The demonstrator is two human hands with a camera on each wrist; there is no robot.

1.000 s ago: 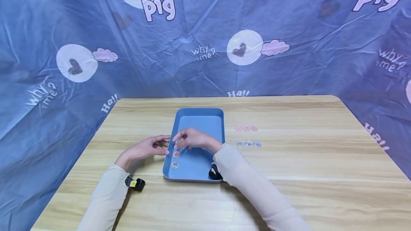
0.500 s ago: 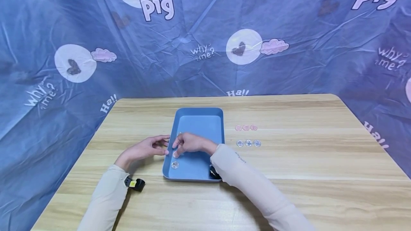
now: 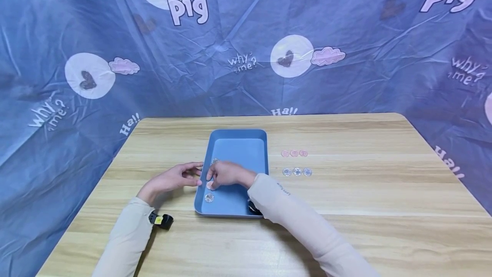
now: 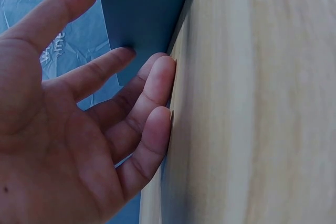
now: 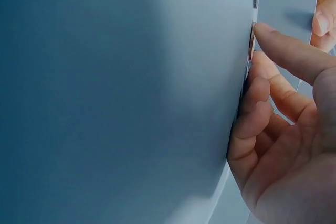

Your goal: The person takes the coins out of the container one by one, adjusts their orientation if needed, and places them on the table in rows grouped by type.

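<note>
In the head view, my right hand (image 3: 228,173) reaches into the blue tray (image 3: 247,134). Its thumb and index fingertips are at opposite edges of a coin-like pink disc (image 3: 209,185); the right wrist view shows that disc (image 5: 251,40) edge-on. A clear, silvery disc (image 3: 209,198) lies nearer, and another silvery disc (image 3: 215,160) shows partly beyond the knuckles. Whatever lies under the right fingers is hidden. My left hand (image 3: 174,179) rests at the tray's left side, thumb by the rim, fingers loosely spread. In the left wrist view, the index fingertip touches the outer wall (image 4: 147,9).
Right of the tray, a row of pink discs (image 3: 294,153) lies on the wooden table (image 3: 346,191), with a row of silvery discs (image 3: 297,172) nearer. Each wrist wears a black camera band (image 3: 163,221). A blue printed cloth (image 3: 230,89) hangs behind.
My right hand has moved slightly nearer, from holding a silvery disc to the pink disc in the tray. A silvery disc now shows beyond the knuckles. My left hand stays put.
</note>
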